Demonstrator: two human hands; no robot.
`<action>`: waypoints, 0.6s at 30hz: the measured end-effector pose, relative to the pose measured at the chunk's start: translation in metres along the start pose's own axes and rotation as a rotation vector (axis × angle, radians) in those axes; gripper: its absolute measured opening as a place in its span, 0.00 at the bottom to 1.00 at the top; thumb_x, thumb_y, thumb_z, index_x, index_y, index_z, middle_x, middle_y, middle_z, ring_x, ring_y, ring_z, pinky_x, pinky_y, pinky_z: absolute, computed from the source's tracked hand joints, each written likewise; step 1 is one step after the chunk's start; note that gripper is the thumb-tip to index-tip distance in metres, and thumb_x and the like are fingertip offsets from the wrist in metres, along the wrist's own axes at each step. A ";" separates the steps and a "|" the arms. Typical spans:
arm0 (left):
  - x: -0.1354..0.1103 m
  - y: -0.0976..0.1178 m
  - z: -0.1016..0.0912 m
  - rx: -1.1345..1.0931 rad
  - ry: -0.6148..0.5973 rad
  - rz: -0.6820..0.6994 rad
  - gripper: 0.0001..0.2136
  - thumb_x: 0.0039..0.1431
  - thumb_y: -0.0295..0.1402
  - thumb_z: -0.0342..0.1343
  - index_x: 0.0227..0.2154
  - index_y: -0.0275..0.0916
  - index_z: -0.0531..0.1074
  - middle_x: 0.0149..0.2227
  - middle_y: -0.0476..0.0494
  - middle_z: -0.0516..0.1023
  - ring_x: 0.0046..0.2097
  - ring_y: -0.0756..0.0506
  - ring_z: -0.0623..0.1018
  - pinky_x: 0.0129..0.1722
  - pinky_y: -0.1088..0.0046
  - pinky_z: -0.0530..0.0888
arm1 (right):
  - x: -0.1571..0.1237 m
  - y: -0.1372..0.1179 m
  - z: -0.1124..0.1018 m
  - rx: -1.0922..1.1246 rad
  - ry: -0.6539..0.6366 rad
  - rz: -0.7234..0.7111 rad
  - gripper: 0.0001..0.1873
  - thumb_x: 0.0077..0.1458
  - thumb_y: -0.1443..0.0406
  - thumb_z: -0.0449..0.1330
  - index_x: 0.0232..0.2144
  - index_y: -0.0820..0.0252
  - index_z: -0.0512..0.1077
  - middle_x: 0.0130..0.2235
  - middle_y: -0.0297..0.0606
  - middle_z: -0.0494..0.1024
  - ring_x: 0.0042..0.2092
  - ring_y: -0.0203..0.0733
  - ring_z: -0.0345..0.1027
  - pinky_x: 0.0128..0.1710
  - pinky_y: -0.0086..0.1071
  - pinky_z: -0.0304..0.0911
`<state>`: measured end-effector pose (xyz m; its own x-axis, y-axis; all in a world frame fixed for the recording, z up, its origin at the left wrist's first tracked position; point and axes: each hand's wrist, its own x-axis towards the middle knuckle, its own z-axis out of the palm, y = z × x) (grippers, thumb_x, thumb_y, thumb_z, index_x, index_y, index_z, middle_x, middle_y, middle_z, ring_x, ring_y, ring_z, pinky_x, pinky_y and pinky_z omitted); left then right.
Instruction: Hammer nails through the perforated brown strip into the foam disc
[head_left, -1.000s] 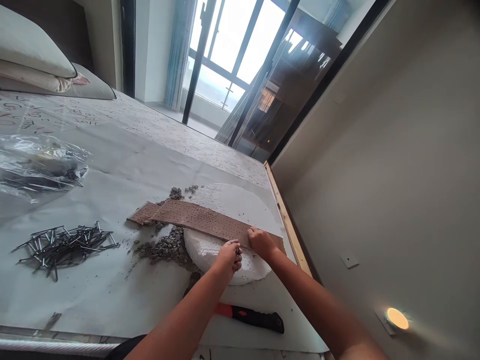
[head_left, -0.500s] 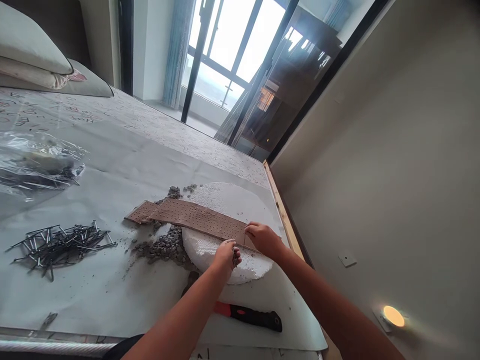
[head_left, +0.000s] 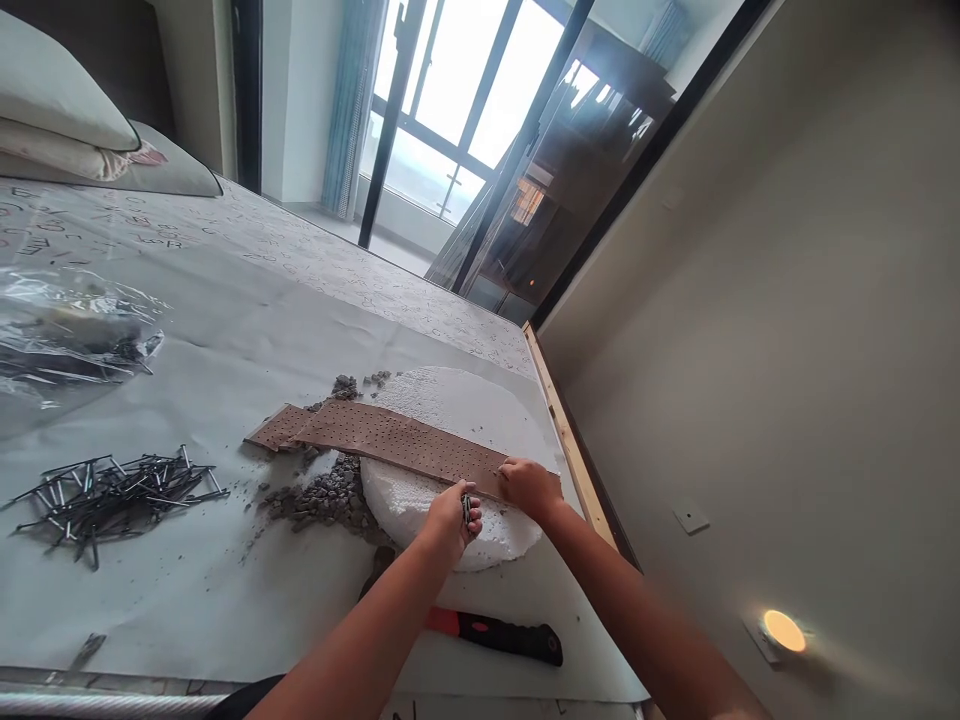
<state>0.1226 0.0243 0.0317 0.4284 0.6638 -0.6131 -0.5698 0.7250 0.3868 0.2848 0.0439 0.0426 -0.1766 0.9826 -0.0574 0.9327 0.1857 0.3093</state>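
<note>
My left hand [head_left: 454, 518] is closed around several dark nails [head_left: 466, 508], held over the near edge of a white foam slab [head_left: 405, 490]. My right hand [head_left: 529, 486] is pinched at the right end of a brown perforated strip [head_left: 405, 435], a small nail tip showing at its fingers. The strip lies across the foam slab, its left end reaching beyond it. Under my left forearm lies a hammer [head_left: 510, 637] with a black and red handle, its head partly hidden. A heap of loose nails [head_left: 112, 495] is at the left.
Grey crumbled stones [head_left: 330, 500] lie beside the foam and under the strip. A clear plastic bag [head_left: 75, 335] with dark contents rests at the left on a pale sheet [head_left: 187, 600]. A wooden edge [head_left: 566, 430] and a wall border the right side.
My right hand has shifted slightly right and down, and its nail, upright before, now points sideways with less of it showing. My left hand stays closed on the nails in nearly the same place.
</note>
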 end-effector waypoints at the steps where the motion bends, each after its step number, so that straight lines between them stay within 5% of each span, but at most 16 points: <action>1: 0.000 0.000 0.000 0.009 0.002 0.001 0.06 0.60 0.30 0.42 0.32 0.35 0.62 0.19 0.53 0.60 0.16 0.57 0.59 0.14 0.84 0.53 | 0.001 -0.001 0.003 -0.010 -0.005 -0.009 0.12 0.56 0.72 0.50 0.31 0.62 0.74 0.35 0.43 0.77 0.35 0.37 0.71 0.32 0.26 0.59; 18: -0.001 0.001 0.001 0.008 0.008 0.005 0.05 0.60 0.30 0.43 0.32 0.36 0.62 0.19 0.53 0.60 0.15 0.58 0.58 0.14 0.84 0.53 | 0.008 -0.005 0.015 -0.055 -0.024 -0.063 0.12 0.55 0.74 0.48 0.32 0.66 0.72 0.34 0.48 0.76 0.35 0.41 0.71 0.31 0.28 0.59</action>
<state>0.1223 0.0242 0.0338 0.4195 0.6659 -0.6169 -0.5663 0.7231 0.3955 0.2835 0.0511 0.0266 -0.2263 0.9688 -0.1007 0.9013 0.2475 0.3557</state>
